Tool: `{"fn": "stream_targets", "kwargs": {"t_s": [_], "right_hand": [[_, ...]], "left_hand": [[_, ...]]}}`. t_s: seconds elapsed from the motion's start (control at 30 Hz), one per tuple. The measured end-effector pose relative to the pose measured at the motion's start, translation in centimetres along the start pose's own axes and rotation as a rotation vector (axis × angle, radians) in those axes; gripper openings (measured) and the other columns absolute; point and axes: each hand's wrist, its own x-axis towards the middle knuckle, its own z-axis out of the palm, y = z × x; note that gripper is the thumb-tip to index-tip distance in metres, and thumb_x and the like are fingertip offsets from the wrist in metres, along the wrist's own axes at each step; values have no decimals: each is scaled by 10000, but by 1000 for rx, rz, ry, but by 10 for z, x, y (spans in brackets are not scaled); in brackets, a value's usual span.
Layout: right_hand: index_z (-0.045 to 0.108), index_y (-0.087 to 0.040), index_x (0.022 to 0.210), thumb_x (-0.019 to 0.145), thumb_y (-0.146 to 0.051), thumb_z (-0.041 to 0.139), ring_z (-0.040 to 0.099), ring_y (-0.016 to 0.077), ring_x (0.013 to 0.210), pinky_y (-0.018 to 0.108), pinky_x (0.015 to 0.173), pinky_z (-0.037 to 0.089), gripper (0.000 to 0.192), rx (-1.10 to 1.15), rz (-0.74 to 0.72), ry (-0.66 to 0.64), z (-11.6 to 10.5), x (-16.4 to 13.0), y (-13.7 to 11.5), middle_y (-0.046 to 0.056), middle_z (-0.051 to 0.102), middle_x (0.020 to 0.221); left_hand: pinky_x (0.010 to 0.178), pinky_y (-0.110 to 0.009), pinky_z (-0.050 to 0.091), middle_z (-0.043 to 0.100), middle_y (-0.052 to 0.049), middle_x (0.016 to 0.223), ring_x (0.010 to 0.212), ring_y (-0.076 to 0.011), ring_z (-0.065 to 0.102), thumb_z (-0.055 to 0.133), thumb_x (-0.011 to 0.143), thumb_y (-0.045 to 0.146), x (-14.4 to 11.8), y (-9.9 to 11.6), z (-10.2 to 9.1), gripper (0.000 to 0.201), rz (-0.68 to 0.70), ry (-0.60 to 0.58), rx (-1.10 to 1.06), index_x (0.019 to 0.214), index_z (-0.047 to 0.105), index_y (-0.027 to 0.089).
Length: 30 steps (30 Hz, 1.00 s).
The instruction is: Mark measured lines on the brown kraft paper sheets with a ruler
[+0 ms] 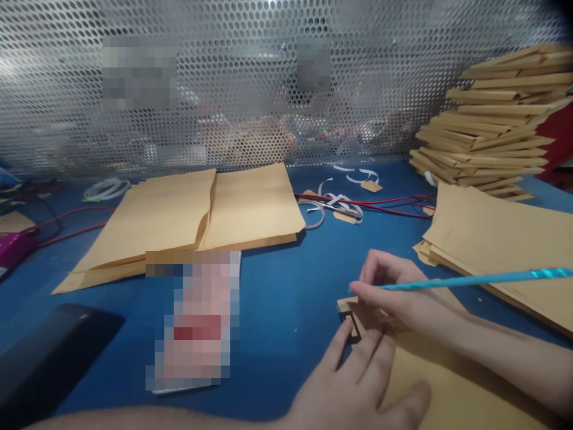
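Note:
A brown paper envelope [430, 373] lies on the blue table at the lower right. My left hand [353, 370] rests flat on its left part, fingers spread and pointing away from me. One fingertip touches a small black rectangular frame [357, 334] at the envelope's far left edge; whether it is printed or a separate piece I cannot tell. Just beyond, my right hand [394, 292] is closed around a slim turquoise pencil [474, 280] with shiny bands. Its long end points right, and its other end barely shows by my fingertips, close to the envelope's far left corner.
Brown envelopes [250, 209] lie at the back left, partly over a blurred-out sheet [201, 340]. More lie in a pile [501, 233] at right, below a tall stack [492, 131]. A dark case [58, 358], red cables [380, 206] and paper strips surround the workspace. Perforated metal [250, 77] stands behind.

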Motion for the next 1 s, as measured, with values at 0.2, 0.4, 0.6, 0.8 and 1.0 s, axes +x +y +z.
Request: {"fn": "stream_targets", "kwargs": {"t_s": [0.2,0.4,0.6,0.8,1.0], "right_hand": [[398,-221,626,824,-383,621,500,121,468,232,402,379,339,93,105,-113,2,-3,1,-33,573,528],[404,-212,626,838,-356,613,472,103,469,219,415,371,331,90,90,-135,1,-3,1,-45,546,512],[432,-210,648,810,-400,633,517,124,512,225,426,370,321,42,91,-144,1,-2,-1,-26,564,552],[408,-211,613,799,-399,642,465,107,467,220,403,351,353,26,94,-131,0,-1,-3,-44,522,505],[417,-207,615,803,-394,647,488,109,466,210,389,357,351,13,114,-146,1,1,-1,-29,570,523]], "left_hand": [[969,-415,415,641,-58,1180,1162,-245,555,485,944,390,2,1,1,306,-13,21,-14,1236,549,327],[974,-400,407,627,-63,1204,1184,-240,539,469,954,383,2,-1,-2,310,-9,-13,-7,1251,538,328],[987,-407,391,617,-62,1217,1190,-244,533,465,957,380,2,-3,-5,316,5,-41,-12,1263,529,335],[989,-412,388,606,-82,1231,1206,-251,517,462,953,389,2,-2,-5,334,9,-50,-19,1275,522,323],[993,-413,382,610,-77,1224,1203,-250,521,458,955,386,1,-1,-4,329,2,-42,-24,1271,523,319]]}}
